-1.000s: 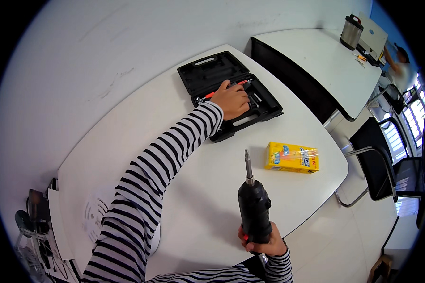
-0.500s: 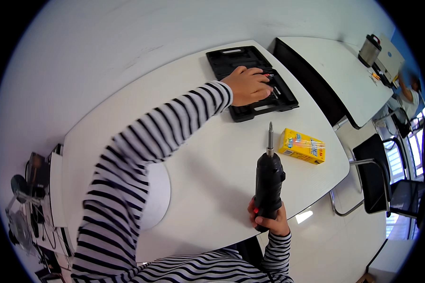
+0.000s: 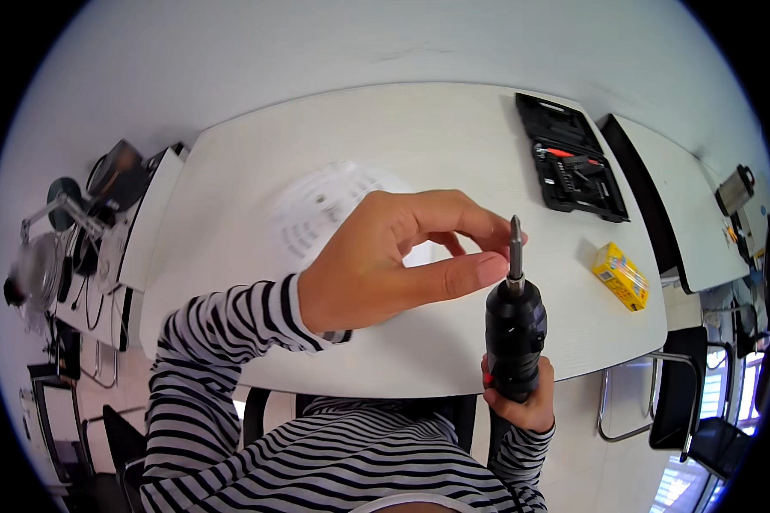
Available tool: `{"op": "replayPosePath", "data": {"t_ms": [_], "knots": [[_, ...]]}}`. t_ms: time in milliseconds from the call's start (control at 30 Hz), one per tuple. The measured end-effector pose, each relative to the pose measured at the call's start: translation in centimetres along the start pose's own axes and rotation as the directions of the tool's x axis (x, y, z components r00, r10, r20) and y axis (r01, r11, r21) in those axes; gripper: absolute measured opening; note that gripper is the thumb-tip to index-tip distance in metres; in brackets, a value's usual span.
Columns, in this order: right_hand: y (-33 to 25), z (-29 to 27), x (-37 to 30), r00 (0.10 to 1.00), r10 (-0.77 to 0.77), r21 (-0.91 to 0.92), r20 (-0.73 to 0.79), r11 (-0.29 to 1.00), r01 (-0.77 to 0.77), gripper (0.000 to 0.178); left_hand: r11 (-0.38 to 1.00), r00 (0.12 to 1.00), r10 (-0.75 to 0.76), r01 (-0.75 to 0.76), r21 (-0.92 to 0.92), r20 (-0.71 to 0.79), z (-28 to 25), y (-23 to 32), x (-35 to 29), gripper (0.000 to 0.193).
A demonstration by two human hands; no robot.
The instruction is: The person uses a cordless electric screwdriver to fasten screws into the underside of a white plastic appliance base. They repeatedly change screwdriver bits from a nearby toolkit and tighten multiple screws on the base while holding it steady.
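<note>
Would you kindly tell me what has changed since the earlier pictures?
The left hand has left the tool case and come back to the bit of the screwdriver; whether it touches is unclear. The view has swung left, so the case and yellow box appear farther right. Unchanged: the right hand holds the screwdriver; the case lies open.

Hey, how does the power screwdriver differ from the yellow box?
The screwdriver is mostly black; the box is bright yellow. The screwdriver is rounded, with a thin metal bit; the box is flat-sided. The right hand grips the screwdriver, while the box lies on the table. Both are longer than wide.
</note>
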State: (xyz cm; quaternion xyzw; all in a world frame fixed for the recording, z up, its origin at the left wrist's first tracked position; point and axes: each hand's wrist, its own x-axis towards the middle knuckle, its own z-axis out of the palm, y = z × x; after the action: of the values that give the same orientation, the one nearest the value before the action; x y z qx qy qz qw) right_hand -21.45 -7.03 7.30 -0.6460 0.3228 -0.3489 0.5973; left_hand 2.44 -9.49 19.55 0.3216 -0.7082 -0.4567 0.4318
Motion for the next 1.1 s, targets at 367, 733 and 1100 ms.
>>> {"op": "replayPosePath", "data": {"t_ms": [367, 733, 1100], "knots": [[0.3, 4.6, 0.1, 0.924, 0.133, 0.163, 0.358, 0.966, -0.203, 0.031, 0.976, 0.963, 0.171, -0.194, -0.095, -0.209, -1.1, -1.1, -7.0, 0.021], [1.0, 6.3, 0.3, 0.899, 0.203, 0.078, 0.387, 0.965, -0.252, 0.028, 0.99, 0.898, 0.098, -0.043, 0.136, -0.429, -1.0, -3.9, -14.1, 0.041], [-2.4, 3.4, -0.8, 0.963, 0.27, -0.246, -0.024, 0.932, -0.267, 0.029, 0.729, 0.767, -0.601, 0.642, 0.238, -0.228, -10.4, -12.4, -20.2, 0.047]]}}
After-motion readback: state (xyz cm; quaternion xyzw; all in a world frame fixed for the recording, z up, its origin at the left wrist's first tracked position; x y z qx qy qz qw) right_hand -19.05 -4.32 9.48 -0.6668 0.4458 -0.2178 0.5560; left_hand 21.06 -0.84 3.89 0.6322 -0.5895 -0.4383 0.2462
